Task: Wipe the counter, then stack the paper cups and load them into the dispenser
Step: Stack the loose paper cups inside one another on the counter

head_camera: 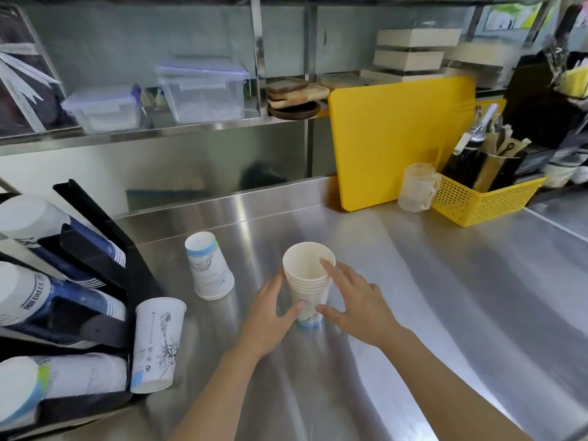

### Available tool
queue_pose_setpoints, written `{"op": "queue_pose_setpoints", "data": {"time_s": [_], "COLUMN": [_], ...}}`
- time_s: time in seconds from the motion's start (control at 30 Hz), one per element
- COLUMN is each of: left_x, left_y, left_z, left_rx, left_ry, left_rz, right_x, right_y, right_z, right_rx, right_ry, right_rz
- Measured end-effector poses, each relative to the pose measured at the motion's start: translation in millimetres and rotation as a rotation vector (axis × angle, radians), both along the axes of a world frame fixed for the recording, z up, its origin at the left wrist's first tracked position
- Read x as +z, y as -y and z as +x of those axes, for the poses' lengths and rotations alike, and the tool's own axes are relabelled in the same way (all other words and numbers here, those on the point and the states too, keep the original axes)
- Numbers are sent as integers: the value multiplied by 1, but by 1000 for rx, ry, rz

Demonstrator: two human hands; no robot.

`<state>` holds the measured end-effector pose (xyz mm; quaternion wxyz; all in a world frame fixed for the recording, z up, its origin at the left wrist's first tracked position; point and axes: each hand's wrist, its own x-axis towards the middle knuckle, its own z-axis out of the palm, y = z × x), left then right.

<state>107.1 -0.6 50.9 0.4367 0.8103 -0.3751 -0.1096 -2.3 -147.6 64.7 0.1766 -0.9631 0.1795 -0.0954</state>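
A stack of several nested white paper cups (308, 281) stands upright, mouth up, in the middle of the steel counter (413, 297). My left hand (270, 316) wraps its left side, thumb on the lower wall. My right hand (353, 300) touches its right side, with the index finger over the rim and the thumb low on the wall. A single cup (208, 270) stands upside down to the left. A taller white cup (157, 343) leans against the black cup dispenser (105, 259) at the left, whose slots hold rows of cups lying on their sides.
A yellow cutting board (391, 138) leans against the back wall. Beside it are a clear measuring jug (416, 187) and a yellow basket (483, 198) of utensils. Shelves above hold plastic boxes (203, 90) and wooden boards.
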Motion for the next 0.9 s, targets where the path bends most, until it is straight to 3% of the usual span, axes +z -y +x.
{"op": "queue_pose_setpoints", "data": {"time_s": [0.07,0.17,0.33,0.5,0.63,0.8,0.9], "left_x": [6,14,15,0,-27,-34,-38], "left_y": [-2,-12,-50,-113,-143,-141,-143], "left_z": [2,11,34,55,58,59,64], "left_rx": [8,78,337,706,729,803,817], "left_ry": [-20,-76,-49,-18,-25,-136,-243], "left_rz": [10,13,11,183,483,484,477], "right_x": [9,28,53,22,-13,-63,-71], "right_y": [1,-10,-62,-122,-162,-196,-201], "right_z": [1,11,46,89,116,151,161], "right_rx": [-38,-44,121,224,209,-12,-86], "right_ry": [10,175,393,151,-64,-183,-137], "right_rz": [-80,-166,-127,420,798,1135,1237]}}
